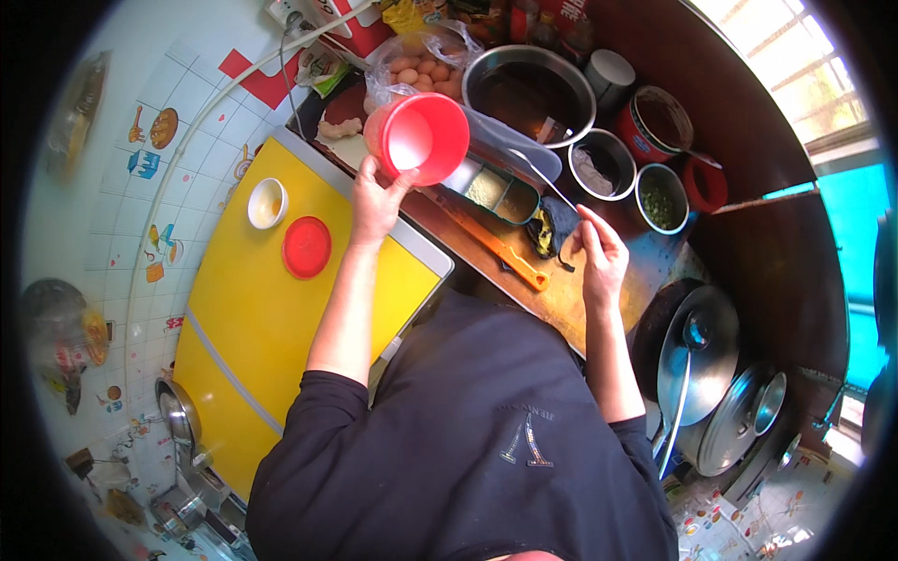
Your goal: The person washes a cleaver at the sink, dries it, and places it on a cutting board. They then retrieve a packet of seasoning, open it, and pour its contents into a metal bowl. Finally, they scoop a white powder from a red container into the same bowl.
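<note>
My left hand (pixel 379 203) grips the lower rim of a red plastic tub (pixel 449 151), which is tilted so its pale inside shows. In my right hand (pixel 600 252) is the thin handle of a metal spoon (pixel 551 184), pointing up and left over a compartmented seasoning box (pixel 491 193) with a raised clear lid. Pale granules and a brown seasoning lie in its compartments. On the yellow surface to the left stand a white bowl (pixel 267 203) with something yellowish inside and a round red lid (pixel 306 247).
A bag of eggs (pixel 423 73), a large steel basin (pixel 530 55) of dark liquid and several smaller containers line the back. An orange-handled tool (pixel 501 249) and a dark cloth (pixel 558 224) lie on the worktop. A wok (pixel 715 329) with a ladle is at right.
</note>
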Demonstrator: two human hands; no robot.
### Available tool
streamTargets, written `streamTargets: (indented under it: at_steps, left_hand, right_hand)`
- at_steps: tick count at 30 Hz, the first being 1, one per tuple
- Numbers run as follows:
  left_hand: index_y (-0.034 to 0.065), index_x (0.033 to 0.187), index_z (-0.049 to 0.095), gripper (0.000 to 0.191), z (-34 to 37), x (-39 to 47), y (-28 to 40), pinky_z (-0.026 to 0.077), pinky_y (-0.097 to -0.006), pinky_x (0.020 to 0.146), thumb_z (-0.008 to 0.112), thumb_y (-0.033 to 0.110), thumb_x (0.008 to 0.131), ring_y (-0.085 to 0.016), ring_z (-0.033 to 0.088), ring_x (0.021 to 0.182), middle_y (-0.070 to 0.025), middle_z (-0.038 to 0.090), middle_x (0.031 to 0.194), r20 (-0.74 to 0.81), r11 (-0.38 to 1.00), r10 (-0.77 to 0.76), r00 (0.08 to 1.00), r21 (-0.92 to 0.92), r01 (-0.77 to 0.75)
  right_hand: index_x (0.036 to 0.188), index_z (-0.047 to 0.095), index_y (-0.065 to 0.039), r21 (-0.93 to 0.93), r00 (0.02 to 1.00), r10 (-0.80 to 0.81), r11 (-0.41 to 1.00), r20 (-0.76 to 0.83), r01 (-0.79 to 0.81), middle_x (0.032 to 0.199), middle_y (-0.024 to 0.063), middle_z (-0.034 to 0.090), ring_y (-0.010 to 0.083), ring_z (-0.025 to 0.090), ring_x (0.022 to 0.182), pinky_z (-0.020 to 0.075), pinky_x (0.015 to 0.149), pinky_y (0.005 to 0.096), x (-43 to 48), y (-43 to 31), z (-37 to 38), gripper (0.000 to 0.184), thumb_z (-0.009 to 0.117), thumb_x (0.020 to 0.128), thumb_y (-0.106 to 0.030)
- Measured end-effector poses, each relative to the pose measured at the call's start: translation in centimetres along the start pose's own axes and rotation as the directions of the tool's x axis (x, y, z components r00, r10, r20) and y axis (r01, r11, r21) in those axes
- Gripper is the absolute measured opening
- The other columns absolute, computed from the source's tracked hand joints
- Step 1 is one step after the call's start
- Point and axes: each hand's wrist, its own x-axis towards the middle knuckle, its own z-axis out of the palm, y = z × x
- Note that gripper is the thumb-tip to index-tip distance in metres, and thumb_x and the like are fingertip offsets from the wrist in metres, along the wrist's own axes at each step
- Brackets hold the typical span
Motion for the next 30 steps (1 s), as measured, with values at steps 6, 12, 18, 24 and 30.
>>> streamTargets:
  at_steps: [6, 12, 18, 24, 30]
  left_hand:
    - [0.0027, 0.096, 0.056, 0.039, 3.4, -3.6, 0.7, 0.052, -0.0369, 0.077, 0.083, 0.026, 0.08, -0.026, 0.067, 0.081, -0.0139, 0.07, 0.09, 0.047, 0.963, 0.04, 0.998, 0.266, -0.051]
    - [0.0035, 0.094, 0.056, 0.039, 4.7, -4.8, 1.7, 0.051, -0.0389, 0.075, 0.083, 0.028, 0.079, -0.029, 0.065, 0.08, -0.0148, 0.068, 0.088, 0.126, 0.93, 0.033, 0.991, 0.36, -0.077]
    - [0.0035, 0.085, 0.054, 0.034, 5.7, -5.1, 1.8, 0.049, -0.0315, 0.065, 0.083, 0.022, 0.081, -0.015, 0.056, 0.067, -0.0059, 0.062, 0.074, 0.138, 0.891, 0.076, 0.988, 0.435, -0.129]
    - [0.0045, 0.088, 0.053, 0.037, 5.8, -5.2, 1.5, 0.05, -0.0396, 0.069, 0.083, 0.023, 0.078, -0.029, 0.063, 0.074, -0.0124, 0.064, 0.082, 0.128, 0.856, -0.01, 0.992, 0.514, -0.058]
    - [0.0047, 0.087, 0.051, 0.039, 6.3, -4.8, 1.2, 0.049, -0.0409, 0.068, 0.083, 0.024, 0.077, -0.031, 0.061, 0.073, -0.0134, 0.063, 0.08, 0.116, 0.836, -0.001, 0.993, 0.545, -0.063]
  right_hand:
    - [0.121, 0.065, -0.001, -0.038, 0.991, -0.002, 0.999, 0.136, 0.008, 0.093, 0.005, 0.065, 0.0089, 0.062, 0.078, 0.0514, 0.073, 0.0226, 0.3, 0.9, 2.8, 0.024, 0.053, 0.1, -0.003]
    - [0.121, 0.063, -0.001, -0.151, 0.946, 0.031, 0.988, 0.322, 0.018, 0.086, 0.0088, 0.067, 0.0135, 0.065, 0.079, 0.054, 0.078, 0.0278, 1.6, 3.2, 6.1, 0.032, 0.047, 0.094, 0.005]
    - [0.12, 0.067, -0.008, -0.279, 0.909, 0.149, 0.96, 0.389, -0.038, 0.073, -0.001, 0.058, 0.0072, 0.053, 0.058, 0.047, 0.056, 0.0235, 1.5, 5.0, 6.8, 0.037, 0.046, 0.094, 0.005]
    - [0.118, 0.069, -0.011, -0.437, 0.955, 0.049, 0.895, 0.293, 0.089, 0.072, 0.0029, 0.06, 0.0128, 0.059, 0.059, 0.0497, 0.058, 0.0294, 0.6, 6.8, 5.7, 0.035, 0.049, 0.092, 0.002]
    - [0.116, 0.069, -0.01, -0.546, 0.965, -0.029, 0.82, 0.261, 0.172, 0.08, 0.0088, 0.067, 0.0228, 0.066, 0.076, 0.0525, 0.073, 0.0337, 0.7, 6.6, 4.8, 0.032, 0.054, 0.09, 0.0]
